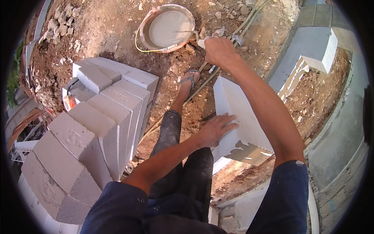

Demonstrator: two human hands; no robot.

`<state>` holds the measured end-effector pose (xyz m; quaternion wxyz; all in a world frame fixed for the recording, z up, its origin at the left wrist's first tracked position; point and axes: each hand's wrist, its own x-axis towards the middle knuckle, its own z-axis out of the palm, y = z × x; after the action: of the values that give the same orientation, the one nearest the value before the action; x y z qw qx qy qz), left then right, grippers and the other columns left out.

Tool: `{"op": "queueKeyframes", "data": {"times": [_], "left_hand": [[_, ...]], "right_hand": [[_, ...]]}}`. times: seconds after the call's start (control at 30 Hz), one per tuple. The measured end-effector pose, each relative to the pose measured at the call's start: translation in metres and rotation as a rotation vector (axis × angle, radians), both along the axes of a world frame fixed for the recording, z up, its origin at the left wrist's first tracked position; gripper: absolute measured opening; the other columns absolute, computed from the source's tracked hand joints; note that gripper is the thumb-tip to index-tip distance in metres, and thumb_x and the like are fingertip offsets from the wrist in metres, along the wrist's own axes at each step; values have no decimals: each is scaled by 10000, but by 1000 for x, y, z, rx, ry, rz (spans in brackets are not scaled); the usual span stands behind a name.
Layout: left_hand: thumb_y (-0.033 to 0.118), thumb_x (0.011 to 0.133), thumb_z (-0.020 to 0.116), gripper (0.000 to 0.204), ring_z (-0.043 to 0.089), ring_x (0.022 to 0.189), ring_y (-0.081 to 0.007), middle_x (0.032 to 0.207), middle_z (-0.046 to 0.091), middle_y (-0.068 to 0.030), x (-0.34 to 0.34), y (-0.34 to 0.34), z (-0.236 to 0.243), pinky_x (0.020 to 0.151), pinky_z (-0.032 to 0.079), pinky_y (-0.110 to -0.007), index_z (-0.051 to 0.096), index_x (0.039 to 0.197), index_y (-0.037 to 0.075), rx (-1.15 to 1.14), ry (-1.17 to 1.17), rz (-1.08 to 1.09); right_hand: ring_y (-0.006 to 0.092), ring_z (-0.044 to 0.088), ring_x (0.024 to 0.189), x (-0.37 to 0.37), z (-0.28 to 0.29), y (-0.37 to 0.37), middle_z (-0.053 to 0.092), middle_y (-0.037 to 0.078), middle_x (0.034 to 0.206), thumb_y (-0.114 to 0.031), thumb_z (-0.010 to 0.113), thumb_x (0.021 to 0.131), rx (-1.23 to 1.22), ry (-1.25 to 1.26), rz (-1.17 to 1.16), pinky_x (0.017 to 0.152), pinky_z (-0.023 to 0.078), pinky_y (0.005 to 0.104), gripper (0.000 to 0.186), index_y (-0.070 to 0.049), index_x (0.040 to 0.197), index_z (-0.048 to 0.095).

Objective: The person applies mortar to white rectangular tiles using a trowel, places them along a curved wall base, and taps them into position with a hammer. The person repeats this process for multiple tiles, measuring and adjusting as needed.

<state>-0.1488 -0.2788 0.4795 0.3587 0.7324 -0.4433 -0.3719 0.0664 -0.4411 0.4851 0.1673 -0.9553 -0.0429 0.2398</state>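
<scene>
My left hand (219,130) lies with spread fingers on the face of a white block (245,117), which has wet grey mortar smeared on its near end. My right hand (218,50) is closed around the handle of a trowel (194,34), its blade seen nearly edge-on at the rim of a bucket (145,33) of grey mortar.
Stacked pale blocks (97,128) fill the left side by my leg. Hoses (189,99) run across the stony dirt past my sandalled foot (189,82). At right are a laid block (313,46) and a curved concrete strip (335,140). A rubble pile (60,23) lies upper left.
</scene>
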Motion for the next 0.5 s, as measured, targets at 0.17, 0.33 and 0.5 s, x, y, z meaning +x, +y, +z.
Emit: {"op": "queueKeyframes", "data": {"times": [0.17,0.33,0.5], "left_hand": [[88,587,808,898,359,1381,-379,1498,341,-132,9,-6,-1,1101,377,-534,417,1393,151,-15,3,-135],[88,574,819,968,366,1369,-402,1502,325,-143,44,-8,3,1023,463,-511,369,1429,149,69,93,-123],[155,598,844,902,465,1302,-377,1490,340,-148,86,19,-7,938,534,-461,366,1361,105,15,122,-186]], "right_hand": [[350,696,856,15,-49,-5,701,226,882,-139,648,785,132,217,65,770,565,431,205,29,893,696],[382,670,894,-90,-41,-144,694,203,948,-102,562,820,98,105,-224,831,536,438,335,-32,1138,641],[338,642,1056,-253,-17,-209,619,166,1231,81,549,806,-110,439,-652,946,522,393,542,-108,1314,579]]}}
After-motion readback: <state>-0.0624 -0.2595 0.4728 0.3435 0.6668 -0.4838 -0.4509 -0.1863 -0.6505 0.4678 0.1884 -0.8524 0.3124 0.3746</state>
